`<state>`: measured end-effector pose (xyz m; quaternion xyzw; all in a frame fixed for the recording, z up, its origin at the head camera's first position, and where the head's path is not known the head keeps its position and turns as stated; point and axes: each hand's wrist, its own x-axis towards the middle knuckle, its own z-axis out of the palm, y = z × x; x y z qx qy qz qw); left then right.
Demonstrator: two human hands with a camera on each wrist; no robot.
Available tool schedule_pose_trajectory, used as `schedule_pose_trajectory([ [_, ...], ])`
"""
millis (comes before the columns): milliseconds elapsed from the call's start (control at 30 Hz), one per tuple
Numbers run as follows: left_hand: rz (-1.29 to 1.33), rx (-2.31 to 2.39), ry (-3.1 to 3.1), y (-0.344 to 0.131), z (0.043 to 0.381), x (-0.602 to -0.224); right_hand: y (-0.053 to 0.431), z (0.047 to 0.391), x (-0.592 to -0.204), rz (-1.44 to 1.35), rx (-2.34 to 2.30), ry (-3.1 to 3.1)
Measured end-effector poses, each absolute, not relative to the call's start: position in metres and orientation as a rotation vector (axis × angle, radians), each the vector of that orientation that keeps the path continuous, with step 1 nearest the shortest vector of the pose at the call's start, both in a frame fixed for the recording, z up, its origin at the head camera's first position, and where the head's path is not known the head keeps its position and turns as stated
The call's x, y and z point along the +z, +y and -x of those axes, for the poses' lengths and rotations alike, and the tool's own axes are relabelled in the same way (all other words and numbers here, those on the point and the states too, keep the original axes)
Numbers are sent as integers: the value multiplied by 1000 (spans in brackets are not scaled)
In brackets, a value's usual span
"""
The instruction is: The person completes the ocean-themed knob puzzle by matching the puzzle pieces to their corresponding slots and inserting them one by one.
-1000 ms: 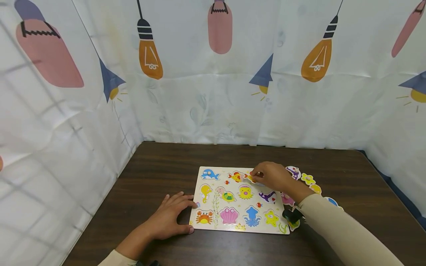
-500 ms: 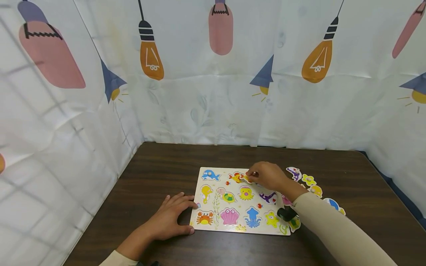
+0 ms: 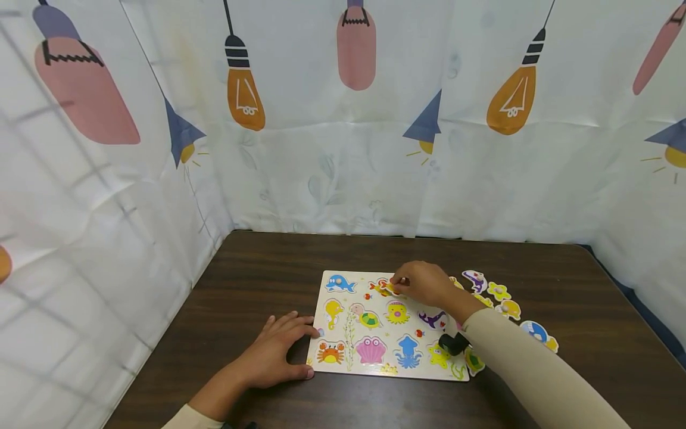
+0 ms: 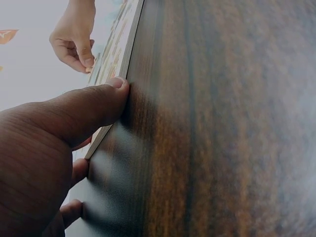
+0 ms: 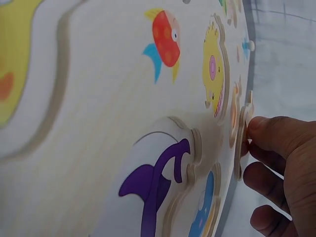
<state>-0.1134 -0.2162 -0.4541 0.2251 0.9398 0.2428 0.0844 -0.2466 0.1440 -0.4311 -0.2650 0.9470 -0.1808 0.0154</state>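
Observation:
A wooden sea-animal puzzle board lies flat on the dark table. My left hand rests at its near left corner, fingers spread, the thumb touching the near edge. Over the top row, my right hand pinches a fish puzzle piece between thumb and fingertips. In the right wrist view that fish piece is tilted edge-on against the board, over the printed red and yellow fish recess. A blue whale piece with a knob sits in the top left. The right hand hides part of the board's upper right.
Loose puzzle pieces lie right of the board: a purple-and-white one, a yellow flower shape, a yellow one, a blue one and a green one. A patterned white curtain surrounds the table.
My right hand has moved left with the fish piece, from beside the red and yellow fish recess to over it. The left hand stays at the board's corner.

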Motion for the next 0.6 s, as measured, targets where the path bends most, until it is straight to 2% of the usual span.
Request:
schedule_pose_trajectory([
  [600, -694, 750, 2808, -217, 113, -456, 129, 252, -434, 810, -539, 2921],
])
